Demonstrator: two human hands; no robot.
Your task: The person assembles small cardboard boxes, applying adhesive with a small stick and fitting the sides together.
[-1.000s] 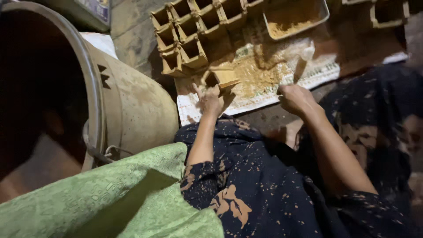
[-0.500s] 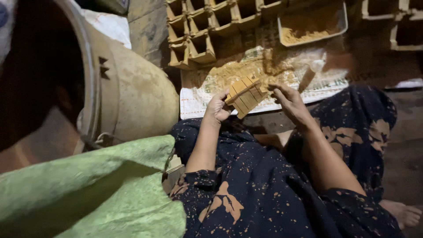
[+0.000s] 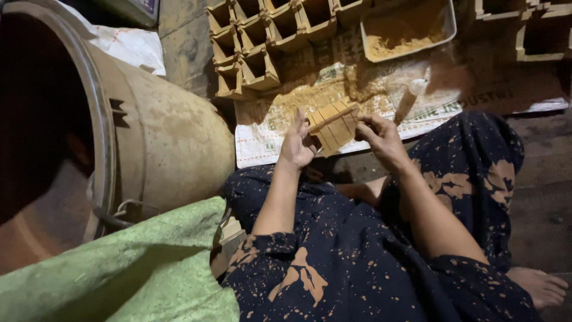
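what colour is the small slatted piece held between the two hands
Tan, a light yellowish brown, like the open boxes stacked behind; the slatted piece shows in the head view.

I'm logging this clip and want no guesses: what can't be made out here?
Head view only:
- Barrel: inside lost in shadow; cut by the left edge.
- Cardboard piece: underside hidden, between left hand and right hand.
- Tray of powder: far rim cut by the top edge.
- Small white tool: too small to identify.
- Green sack: covers whatever lies beneath.
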